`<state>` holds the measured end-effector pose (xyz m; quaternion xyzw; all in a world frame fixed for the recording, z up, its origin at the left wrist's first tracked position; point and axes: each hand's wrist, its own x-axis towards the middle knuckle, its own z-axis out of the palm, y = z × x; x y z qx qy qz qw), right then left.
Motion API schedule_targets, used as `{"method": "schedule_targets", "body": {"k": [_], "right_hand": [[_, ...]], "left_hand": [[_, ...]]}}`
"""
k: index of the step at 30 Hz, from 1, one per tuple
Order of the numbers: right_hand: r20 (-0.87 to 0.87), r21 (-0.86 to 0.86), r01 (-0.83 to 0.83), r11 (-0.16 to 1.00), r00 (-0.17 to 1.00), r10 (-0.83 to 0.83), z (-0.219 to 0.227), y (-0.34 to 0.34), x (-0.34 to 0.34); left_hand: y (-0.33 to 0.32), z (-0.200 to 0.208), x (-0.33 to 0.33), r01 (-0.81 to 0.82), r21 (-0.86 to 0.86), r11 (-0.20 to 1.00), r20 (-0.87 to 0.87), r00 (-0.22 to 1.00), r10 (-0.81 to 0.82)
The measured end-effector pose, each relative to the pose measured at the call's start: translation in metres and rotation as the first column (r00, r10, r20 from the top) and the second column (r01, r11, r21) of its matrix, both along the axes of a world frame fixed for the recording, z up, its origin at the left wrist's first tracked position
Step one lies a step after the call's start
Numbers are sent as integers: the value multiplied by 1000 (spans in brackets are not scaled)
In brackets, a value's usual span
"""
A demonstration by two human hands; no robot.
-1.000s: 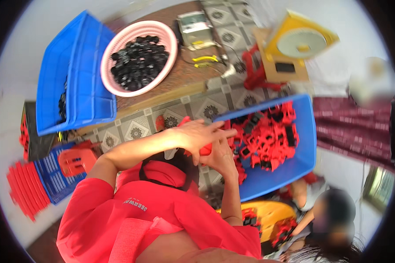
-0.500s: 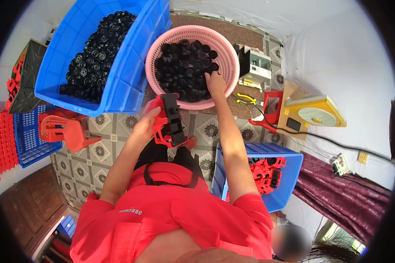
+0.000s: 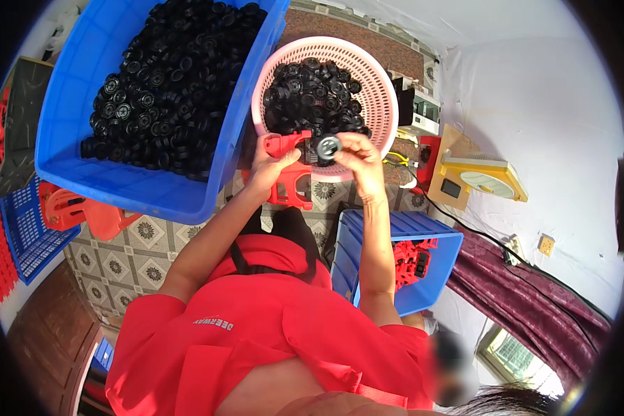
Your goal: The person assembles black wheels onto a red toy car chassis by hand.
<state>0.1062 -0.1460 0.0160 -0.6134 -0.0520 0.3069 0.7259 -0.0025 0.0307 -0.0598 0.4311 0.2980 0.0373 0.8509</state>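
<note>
A worker in a red shirt held a red, open-sided plastic frame (image 3: 284, 143) in the left hand (image 3: 265, 168), thumb pressed over its edge, near the centre of the frame of view. The right hand (image 3: 362, 161) had a grip on a round black wheel (image 3: 328, 147), pinched between thumb and fingers just beside the part; whether the two touched could not be told. Behind them, a pink perforated plastic basket (image 3: 383, 93) of black wheels stood on a brown worktop (image 3: 353, 33), with a large blue plastic bin (image 3: 139, 194) of more at upper left.

The step in hand appeared to be bringing the wheel to the part. The next move seemed to call for a steady left hold while the right squared the wheel against it.
</note>
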Motion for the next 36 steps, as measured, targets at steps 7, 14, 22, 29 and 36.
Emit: {"method": "schedule_targets", "body": {"k": [7,14,22,29,36], "right_hand": [[-19,-134,-76,988,997,75,4,12,-19],[-76,-24,-107,994,992,105,-1,14,-20],[-201,-41,-250,967,950,237,-21,6,-9],[-71,64,-292,954,952,297,-29,-3,-6],[-78,51,-607,793,789,609,-70,-8,50]], "left_hand": [[7,12,4,100,44,994,32,994,-102],[8,12,-3,97,124,987,70,992,-106],[-2,30,2,128,127,984,-45,991,-123],[-33,31,-5,3,-29,1000,-59,998,-5],[-51,32,1,-133,107,985,-145,978,148]]}}
